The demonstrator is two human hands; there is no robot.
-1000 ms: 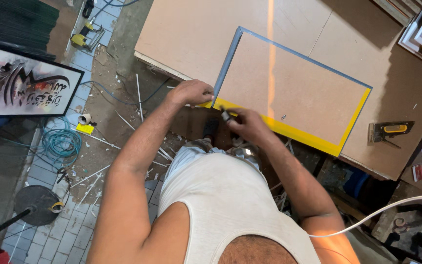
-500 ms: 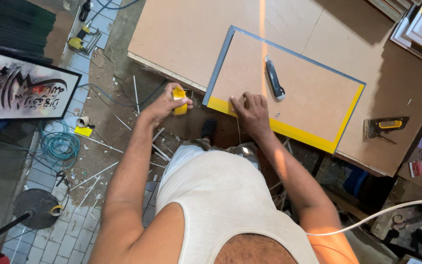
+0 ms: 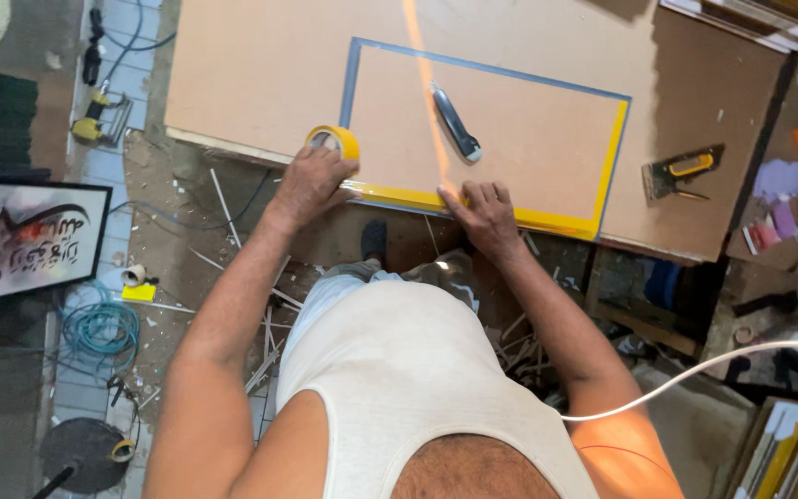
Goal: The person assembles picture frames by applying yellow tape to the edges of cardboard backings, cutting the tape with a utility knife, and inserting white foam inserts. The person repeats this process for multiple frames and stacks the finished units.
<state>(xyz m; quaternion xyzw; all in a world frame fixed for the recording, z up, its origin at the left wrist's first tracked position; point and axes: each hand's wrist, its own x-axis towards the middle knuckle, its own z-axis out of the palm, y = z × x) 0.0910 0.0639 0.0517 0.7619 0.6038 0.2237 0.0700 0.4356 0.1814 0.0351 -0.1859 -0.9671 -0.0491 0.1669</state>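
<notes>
Yellow tape roll (image 3: 332, 141) is sitting at the board's (image 3: 510, 139) near-left corner, gripped by the left hand (image 3: 311, 180). At three o'clock, the right hand (image 3: 482, 211) is pressing flat fingers onto the tape strip (image 3: 547, 219); a utility knife (image 3: 456, 123) is lying at one o'clock.

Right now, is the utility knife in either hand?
No, the utility knife lies on the board, apart from the left hand holding the tape roll and the right hand.

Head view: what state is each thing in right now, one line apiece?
Yellow tape roll: on edge, gripped by left hand.
Yellow tape strip: stuck along the panel's near edge, pressed by right hand.
Grey utility knife: lying loose on the brown framed panel.
Yellow-handled staple gun: lying unheld.
</notes>
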